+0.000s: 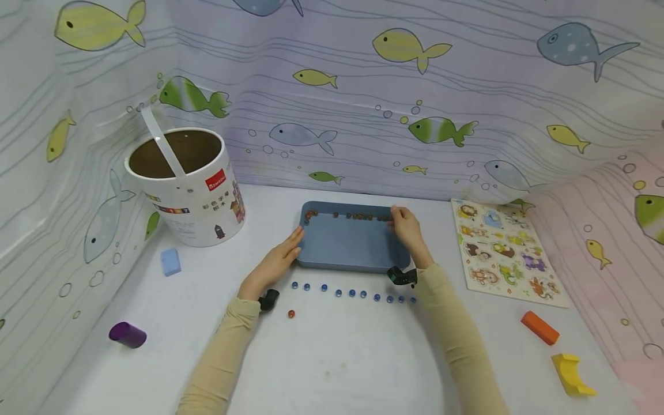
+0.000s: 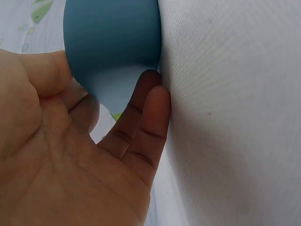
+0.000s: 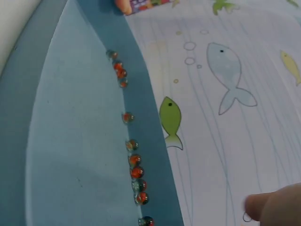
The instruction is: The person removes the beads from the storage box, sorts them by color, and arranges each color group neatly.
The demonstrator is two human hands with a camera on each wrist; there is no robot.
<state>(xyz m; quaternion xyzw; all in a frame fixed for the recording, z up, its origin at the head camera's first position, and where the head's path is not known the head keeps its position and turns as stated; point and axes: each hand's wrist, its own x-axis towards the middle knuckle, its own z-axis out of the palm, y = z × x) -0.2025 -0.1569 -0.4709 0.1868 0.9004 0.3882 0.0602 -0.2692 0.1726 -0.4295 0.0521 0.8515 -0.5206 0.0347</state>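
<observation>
I see the blue tray (image 1: 353,243) lengthwise across mid-frame, left hand (image 1: 276,260) straight-fingered against its left end, right hand (image 1: 408,230) gripping its upper-right corner.

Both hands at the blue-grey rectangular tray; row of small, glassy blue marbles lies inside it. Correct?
No: the small, glassy blue marbles lie in a row on the white tabletop, outside the blue-grey rectangular tray; the head view shows it. The left hand and right hand are at the tray, as stated.
</observation>
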